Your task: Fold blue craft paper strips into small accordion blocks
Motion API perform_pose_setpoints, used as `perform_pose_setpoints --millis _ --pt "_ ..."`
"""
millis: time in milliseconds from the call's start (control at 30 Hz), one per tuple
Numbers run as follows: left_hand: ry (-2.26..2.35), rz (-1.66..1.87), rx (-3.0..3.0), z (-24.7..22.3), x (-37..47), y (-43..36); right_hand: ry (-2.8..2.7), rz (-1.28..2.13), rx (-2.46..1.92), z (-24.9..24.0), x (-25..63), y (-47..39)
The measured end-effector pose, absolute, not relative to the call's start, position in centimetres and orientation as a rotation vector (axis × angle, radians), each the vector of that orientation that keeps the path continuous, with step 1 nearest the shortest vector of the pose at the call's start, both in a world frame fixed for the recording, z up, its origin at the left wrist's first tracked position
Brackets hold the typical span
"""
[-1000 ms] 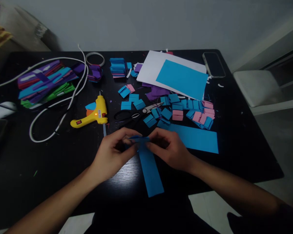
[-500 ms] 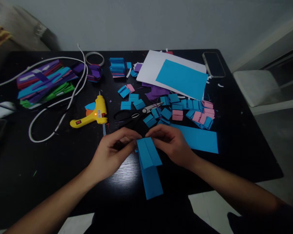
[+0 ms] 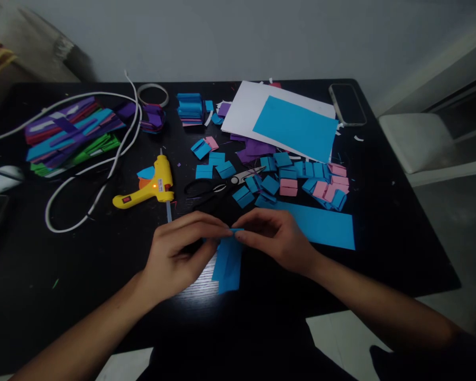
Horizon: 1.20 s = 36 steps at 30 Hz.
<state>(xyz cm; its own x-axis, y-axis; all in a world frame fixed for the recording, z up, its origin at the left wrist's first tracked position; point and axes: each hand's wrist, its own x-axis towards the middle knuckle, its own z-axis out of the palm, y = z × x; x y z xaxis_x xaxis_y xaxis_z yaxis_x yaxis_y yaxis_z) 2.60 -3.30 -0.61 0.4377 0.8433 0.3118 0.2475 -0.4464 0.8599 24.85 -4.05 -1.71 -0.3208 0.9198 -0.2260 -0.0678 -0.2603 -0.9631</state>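
Note:
A folded blue paper strip [image 3: 229, 262] hangs down toward the table's near edge, its top between my two hands. My left hand [image 3: 184, 248] is closed on the strip's upper left, fingertips at the top edge. From the other side my right hand [image 3: 275, 235] pinches the upper right corner with thumb and finger. The fingertips of both hands nearly meet there and hide part of the fold. Just beyond them lie black-handled scissors [image 3: 235, 180] and many small folded blue pieces [image 3: 244, 196]. A flat blue strip [image 3: 325, 227] lies partly behind my right hand.
A yellow glue gun [image 3: 158, 185] with a lit orange light lies at left, near a looped white cable [image 3: 117, 159]. Bundled coloured strips [image 3: 75, 129], a tape roll [image 3: 154, 94], white sheets [image 3: 238, 108] and a phone [image 3: 347, 105] are farther back. Pink folded pieces [image 3: 288, 187] lie at right.
The folded strip has turned and shifted left, and its lower end sits higher. My left hand's fingers have moved over its top edge; my right hand has barely moved.

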Motion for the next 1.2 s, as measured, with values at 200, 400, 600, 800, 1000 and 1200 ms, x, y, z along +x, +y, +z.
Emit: perform_pose_setpoints --millis 200,400,600,800,1000,1200 --pt "1.125 0.846 1.834 -0.6 3.1 -3.3 -1.302 1.608 -1.179 -1.3 24.8 -4.0" --pt "1.170 0.823 1.770 -0.6 3.3 -3.4 -1.335 1.568 -1.185 -1.3 24.7 -4.1" --pt "1.188 0.844 1.596 -0.4 3.5 -3.3 -1.356 1.552 -1.133 -1.5 25.1 -4.2" --pt "1.184 0.801 1.506 -0.3 3.5 -3.0 -1.332 1.601 -1.086 -1.8 24.9 -4.3" --pt "1.013 0.859 1.391 -0.7 3.6 -3.2 -1.230 1.535 -1.177 -2.0 24.7 -4.1" --pt "1.048 0.948 1.449 -1.4 3.6 -3.8 -1.160 1.521 -1.268 -1.8 24.6 -4.2"
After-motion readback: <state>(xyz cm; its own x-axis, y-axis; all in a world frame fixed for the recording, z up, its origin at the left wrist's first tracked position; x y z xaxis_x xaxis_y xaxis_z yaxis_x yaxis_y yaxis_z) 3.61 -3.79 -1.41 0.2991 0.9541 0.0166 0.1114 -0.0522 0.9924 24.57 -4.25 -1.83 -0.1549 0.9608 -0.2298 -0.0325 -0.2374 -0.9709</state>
